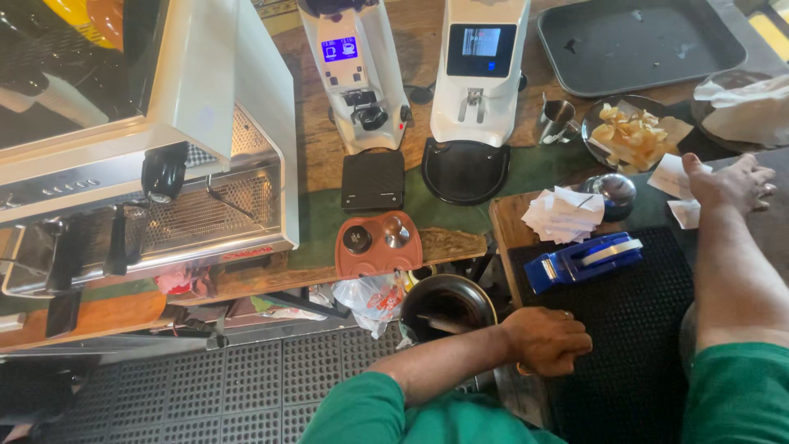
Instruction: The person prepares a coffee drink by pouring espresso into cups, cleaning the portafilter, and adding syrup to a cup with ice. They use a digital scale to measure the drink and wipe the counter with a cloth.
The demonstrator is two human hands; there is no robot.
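At the lower middle of the frame, my left hand (pixel 549 339) is curled into a loose fist, knuckles up, resting on the edge of the black rubber mat (pixel 633 329); whether anything sits inside the curl I cannot tell. Just above it on the mat lies the blue tape dispenser (pixel 582 260), apart from my fingers. Just left of my wrist is a round dark bin (pixel 448 306) with a stick lying across its mouth.

At the right edge, my right hand (pixel 727 182) lies flat and spread, palm down, fingers released, touching small white paper slips (pixel 675 176) on the counter. Left of those slips sits a shiny metal dome bell (pixel 615 191), and beside it a loose pile of white receipts (pixel 564 215).

Further up the frame, a dark plate of yellow chips (pixel 631 131) stands next to a small steel pitcher (pixel 555 121), with a grey tray (pixel 641 41) at the upper right. Two white coffee grinders (pixel 481 70) stand at the top centre, a black scale (pixel 373 179) and a brown tamping mat (pixel 378 243) below them. The espresso machine (pixel 148 148) fills the upper left.
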